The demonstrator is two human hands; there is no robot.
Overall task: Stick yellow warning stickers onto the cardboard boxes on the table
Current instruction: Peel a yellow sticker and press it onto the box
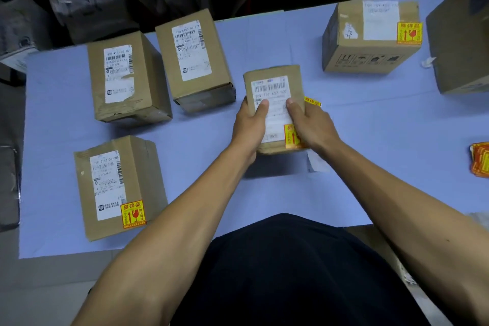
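While both hands, left hand [250, 124] and right hand [313, 124], grip the small box [274, 108] by its sides above the worktop [370, 127], fingers curl round it. It looks light and stiff, and its yellow sticker [291, 136] is on.

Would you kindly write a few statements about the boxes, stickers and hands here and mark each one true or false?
1. Both hands grip the middle box. True.
2. The near-left box carries no yellow sticker. False: a yellow sticker sits on its near corner.
3. The two far-left boxes show no yellow stickers. True.
4. The spare stickers lie at the table's left edge. False: they lie at the right edge.
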